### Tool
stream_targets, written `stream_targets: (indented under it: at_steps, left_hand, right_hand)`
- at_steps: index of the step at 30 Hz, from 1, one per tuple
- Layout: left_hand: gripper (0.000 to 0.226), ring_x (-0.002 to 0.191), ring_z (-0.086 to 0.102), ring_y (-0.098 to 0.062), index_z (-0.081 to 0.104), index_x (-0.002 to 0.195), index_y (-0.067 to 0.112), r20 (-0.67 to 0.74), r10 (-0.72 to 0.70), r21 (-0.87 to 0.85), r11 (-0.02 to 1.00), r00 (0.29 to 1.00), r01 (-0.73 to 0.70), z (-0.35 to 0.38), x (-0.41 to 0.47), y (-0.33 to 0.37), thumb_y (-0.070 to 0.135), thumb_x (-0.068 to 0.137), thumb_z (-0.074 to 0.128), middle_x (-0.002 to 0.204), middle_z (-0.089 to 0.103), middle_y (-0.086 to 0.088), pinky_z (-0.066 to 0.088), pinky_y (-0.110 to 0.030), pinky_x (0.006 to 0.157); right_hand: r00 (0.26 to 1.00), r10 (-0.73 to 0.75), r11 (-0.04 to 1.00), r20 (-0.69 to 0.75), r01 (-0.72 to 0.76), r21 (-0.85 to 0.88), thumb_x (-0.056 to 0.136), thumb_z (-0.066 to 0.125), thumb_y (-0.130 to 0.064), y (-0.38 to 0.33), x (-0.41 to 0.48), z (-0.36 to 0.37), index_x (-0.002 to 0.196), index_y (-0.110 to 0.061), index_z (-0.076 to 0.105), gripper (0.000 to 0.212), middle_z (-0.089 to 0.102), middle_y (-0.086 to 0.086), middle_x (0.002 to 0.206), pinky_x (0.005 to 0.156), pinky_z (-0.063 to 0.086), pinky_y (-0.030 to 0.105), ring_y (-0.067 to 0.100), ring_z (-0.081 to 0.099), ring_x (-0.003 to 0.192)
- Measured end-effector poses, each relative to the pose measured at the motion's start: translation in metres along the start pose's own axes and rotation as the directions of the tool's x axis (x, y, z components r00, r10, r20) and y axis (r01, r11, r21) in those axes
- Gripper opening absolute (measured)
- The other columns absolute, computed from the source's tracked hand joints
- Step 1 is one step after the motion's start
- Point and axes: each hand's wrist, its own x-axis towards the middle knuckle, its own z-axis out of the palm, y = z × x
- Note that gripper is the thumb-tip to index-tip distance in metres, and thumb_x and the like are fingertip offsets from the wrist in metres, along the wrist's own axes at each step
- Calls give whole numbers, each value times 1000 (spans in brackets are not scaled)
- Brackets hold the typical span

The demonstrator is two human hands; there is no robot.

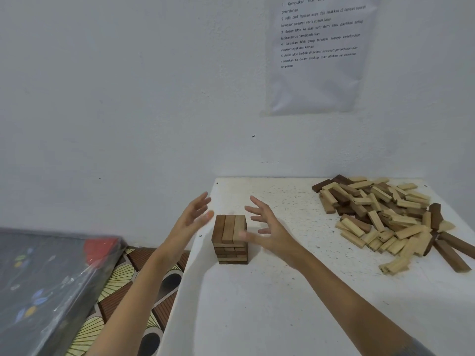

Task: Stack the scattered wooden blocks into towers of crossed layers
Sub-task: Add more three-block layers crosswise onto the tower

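Both the left hand (193,216) and right hand (267,228), spread and empty, flank the block tower (231,240); press opposite sides evenly (gently) to square its layers

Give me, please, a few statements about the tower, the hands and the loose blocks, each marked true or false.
1. The tower stands between the left hand and the right hand. True.
2. The right hand grips a block. False: its fingers are spread and it holds nothing.
3. The pile of loose blocks lies on the table, to the right of the tower. True.
4. The tower's top layer is a single block. False: three lie side by side there.
5. A printed sheet hangs on the wall above the table. True.
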Motion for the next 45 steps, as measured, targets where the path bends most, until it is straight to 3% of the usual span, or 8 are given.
stream_targets:
  at_steps: [3,7,11,22,29,34,39,45]
  left_hand:
    - [60,127,45,3,47,135,45,-118,48,-39,998,992,-53,9,1,21,67,80,48,138,51,23,29,-41,115]
    - [38,123,51,1,58,128,35,-183,162,-71,982,970,-178,39,0,60,45,92,48,128,60,18,38,-32,109]
    - [28,118,57,-4,63,121,22,-138,263,-112,954,955,-279,84,2,92,27,97,50,120,67,9,45,-28,99]
    - [18,98,64,-13,71,101,18,92,209,-205,961,974,-187,234,32,101,8,94,57,101,74,0,46,-10,72]
    - [16,88,61,1,70,102,12,136,185,-55,982,973,-179,304,59,80,7,92,60,100,70,1,47,-11,71]
    - [25,98,60,-11,64,95,27,47,224,134,964,973,-229,332,96,63,4,88,61,99,65,5,49,-30,89]
    - [26,96,49,-8,64,112,15,11,283,409,874,959,-263,343,128,48,10,86,65,114,61,2,37,-20,84]
    - [31,101,55,-16,61,117,14,-14,202,398,900,979,-180,350,141,42,21,88,67,108,61,1,44,-40,98]
  right_hand:
    - [999,20,990,-43,-14,138,84,54,-55,-14,-7,-8,142,-42,37,62,45,-22,140,107,33,32,-2,41,129]
    - [982,-33,983,-188,66,171,91,39,-52,-31,-20,-25,130,-34,57,46,58,-18,131,103,40,31,-2,51,121]
    - [940,-57,973,-336,127,191,104,35,-29,-40,-43,-53,116,-23,68,36,69,-7,115,99,47,38,9,62,109]
    - [739,91,962,-668,107,250,101,45,-15,5,-118,-158,97,-12,72,27,73,9,93,77,50,26,20,65,86]
    - [590,126,986,-797,17,168,94,56,-4,51,-152,-213,95,-13,72,18,73,1,94,87,50,27,14,67,93]
    - [476,-21,977,-879,-177,-119,89,65,-2,74,-168,-241,91,-11,70,10,69,-1,90,73,45,5,9,63,83]
    - [528,-186,821,-829,-380,-426,78,75,1,110,-165,-261,88,-11,70,17,68,-1,84,72,48,29,15,59,80]
    - [590,-84,816,-803,-422,-396,74,71,8,117,-161,-261,108,-8,64,37,64,4,100,83,48,35,26,58,95]
